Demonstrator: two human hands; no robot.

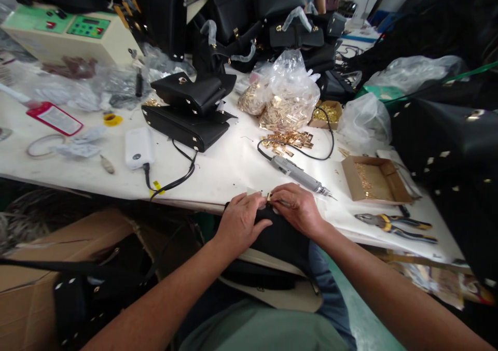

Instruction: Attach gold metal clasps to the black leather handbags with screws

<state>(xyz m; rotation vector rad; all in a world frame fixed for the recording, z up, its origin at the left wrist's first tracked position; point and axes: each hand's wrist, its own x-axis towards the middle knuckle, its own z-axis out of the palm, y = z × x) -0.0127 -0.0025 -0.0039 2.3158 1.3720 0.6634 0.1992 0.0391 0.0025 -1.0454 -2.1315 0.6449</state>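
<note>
Both my hands meet at the table's front edge over a black bag (pixel 278 239) resting on my lap. My left hand (pixel 241 221) lies on the bag with its fingers pressed together at a small gold metal fitting (pixel 268 196). My right hand (pixel 296 208) pinches that same fitting from the other side. An electric screwdriver (pixel 299 176) lies on the table just beyond my right hand, its tip pointing right.
Loose gold fittings (pixel 290 140) and clear bags of them (pixel 286 97) sit mid-table. A cardboard box of small parts (pixel 375 181) and pliers (pixel 392 224) lie right. Two black purses (pixel 190 110), a white power bank (pixel 138 148) and a green-panelled machine (pixel 70 32) stand left. A cardboard carton (pixel 46 268) sits below.
</note>
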